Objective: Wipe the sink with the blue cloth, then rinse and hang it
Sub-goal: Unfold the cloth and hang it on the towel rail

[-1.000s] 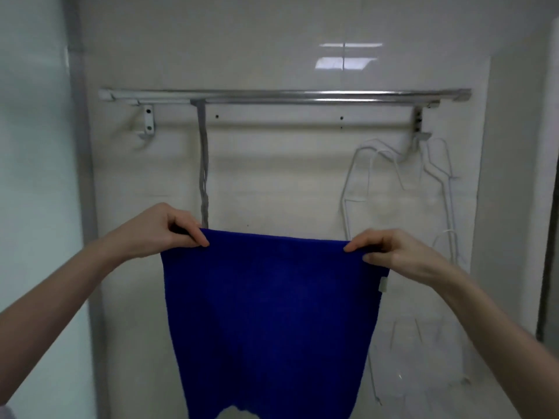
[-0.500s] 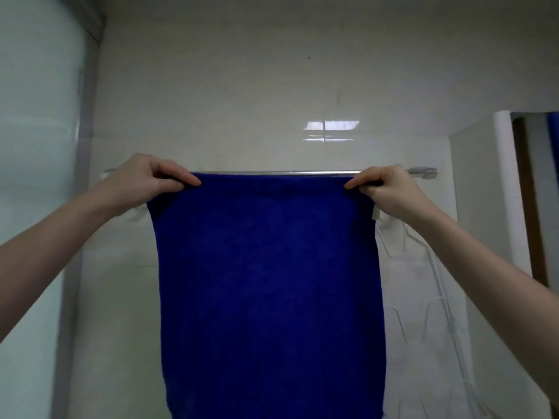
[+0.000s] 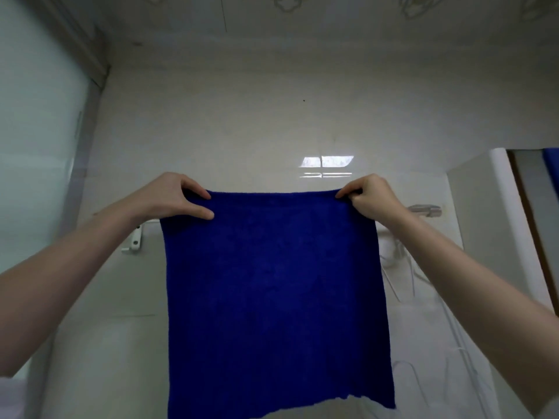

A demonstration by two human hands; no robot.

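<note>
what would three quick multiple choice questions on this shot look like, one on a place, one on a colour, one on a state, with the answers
1. Where is the top edge of the cloth relative to the wall rail?
A. held above it
B. far below it
C. lying on the floor

2. What colour is the cloth?
A. white
B. blue
C. green

3. How is the cloth held?
A. bunched in one fist
B. draped over a forearm
C. spread flat, pinched at both top corners

Answers:
1 A, the top edge sits above the rail end that shows at the right.
2 B, the whole sheet is deep blue.
3 C, the left hand and right hand each grip a top corner, and the cloth hangs spread open between them.
</note>
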